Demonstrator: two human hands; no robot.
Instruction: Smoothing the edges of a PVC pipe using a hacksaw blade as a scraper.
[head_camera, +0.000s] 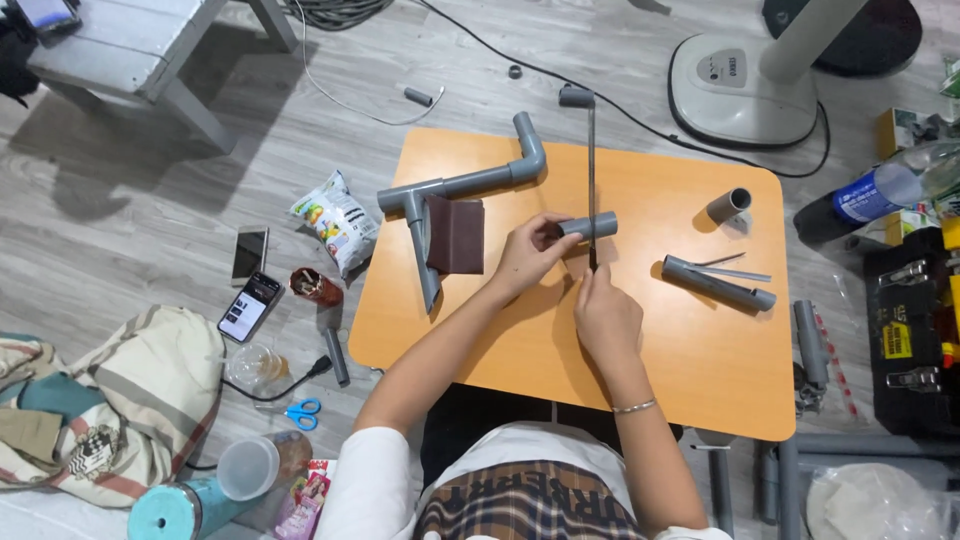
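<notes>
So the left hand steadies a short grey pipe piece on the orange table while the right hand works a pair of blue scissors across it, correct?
Not quite. The right hand holds a thin dark saw blade, not scissors; the blue scissors lie on the floor. The rest stands: the left hand steadies the short grey pipe piece on the orange table, as the head view shows.

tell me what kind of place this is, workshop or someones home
Most likely a room at home used as a makeshift workshop. A low orange table stands on a wood-look floor with grey pipe pieces on it; a snack bag, phones and a fan base lie around.
</notes>
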